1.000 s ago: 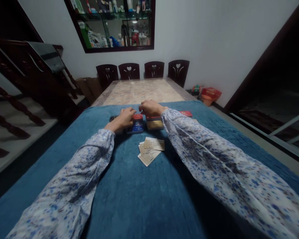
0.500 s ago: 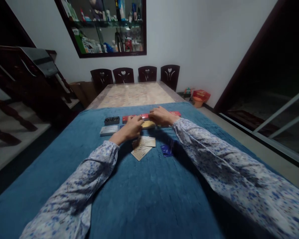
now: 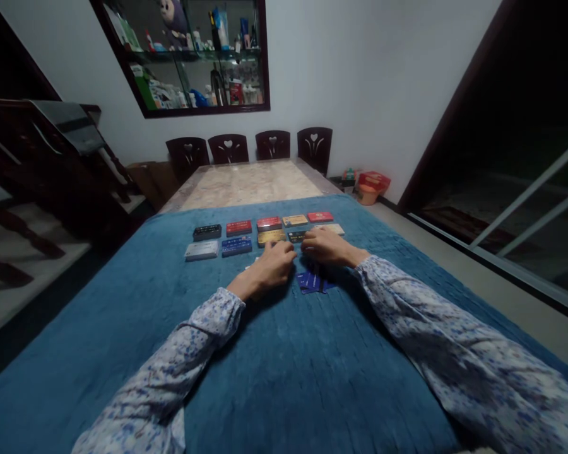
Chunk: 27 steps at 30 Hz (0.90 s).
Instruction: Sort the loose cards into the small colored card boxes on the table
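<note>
Clearly curled, the left hand [image 3: 275, 261] and right hand [image 3: 329, 246] are near blue cards [image 3: 309, 281]; whether either pinches anything, I cannot tell.

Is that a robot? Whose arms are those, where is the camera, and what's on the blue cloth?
No robot here! Those are a person's own bare hands: the left hand and the right hand, in flowery sleeves. The camera is worn on that person's head and looks forward and down, so you see nearly what they would see.

The blue cloth covers the near part of a table. On it are two rows of small, flat card stacks, some red, black, gold, silver or blue. Closer to the person, loose dark blue cards lie overlapping.

Both hands are near the front row, with their fingers curled. The fingertips are too small and hidden to tell whether they hold anything.
</note>
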Tool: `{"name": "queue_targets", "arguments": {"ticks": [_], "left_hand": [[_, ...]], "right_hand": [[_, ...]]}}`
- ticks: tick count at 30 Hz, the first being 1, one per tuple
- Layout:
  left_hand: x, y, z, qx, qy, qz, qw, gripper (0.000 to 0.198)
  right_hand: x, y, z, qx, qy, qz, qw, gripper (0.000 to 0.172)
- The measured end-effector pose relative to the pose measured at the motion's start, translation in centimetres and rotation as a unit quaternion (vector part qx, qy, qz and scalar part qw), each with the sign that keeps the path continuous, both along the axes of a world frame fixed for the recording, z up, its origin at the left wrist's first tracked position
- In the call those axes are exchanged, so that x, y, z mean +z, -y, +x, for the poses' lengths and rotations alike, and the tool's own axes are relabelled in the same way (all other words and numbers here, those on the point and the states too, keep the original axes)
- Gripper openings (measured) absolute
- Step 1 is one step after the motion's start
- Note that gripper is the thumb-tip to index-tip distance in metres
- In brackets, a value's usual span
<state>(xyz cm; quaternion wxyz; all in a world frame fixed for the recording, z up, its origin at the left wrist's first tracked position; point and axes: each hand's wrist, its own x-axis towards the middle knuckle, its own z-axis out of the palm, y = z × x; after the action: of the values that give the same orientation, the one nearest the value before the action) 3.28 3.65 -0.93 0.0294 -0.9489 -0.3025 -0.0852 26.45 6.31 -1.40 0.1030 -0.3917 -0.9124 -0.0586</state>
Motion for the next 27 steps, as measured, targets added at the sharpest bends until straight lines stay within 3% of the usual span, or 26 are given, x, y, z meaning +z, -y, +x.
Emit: {"name": "queue_targets", "arguments": {"ticks": [6,12,18,27], "left_hand": [[-0.1,2.8,1.6,-0.046,-0.012,0.002,0.999,0.025],[-0.4,3.3,2.0,-0.091,-0.033,-0.014,0.995,0.026],[-0.1,3.2,1.6,-0.074,-0.056,-0.004,0.996,0.02],[-0.1,3.7,1.7,-0.038,-0.037,-0.025,0.998,0.027]], "right_hand": [[-1.6,2.8,1.6,0.045,-0.052,-0.023,0.997,0.032],[-2.2,4.4,2.4,0.059,-0.054,-0.045,0.996,0.039],[-2.3,4.8,3.0,0.046,-0.038,-0.033,0.998,0.035],[-1.7,5.4,3.8,0.063,-0.072,-0.067,0.993,0.032]]}}
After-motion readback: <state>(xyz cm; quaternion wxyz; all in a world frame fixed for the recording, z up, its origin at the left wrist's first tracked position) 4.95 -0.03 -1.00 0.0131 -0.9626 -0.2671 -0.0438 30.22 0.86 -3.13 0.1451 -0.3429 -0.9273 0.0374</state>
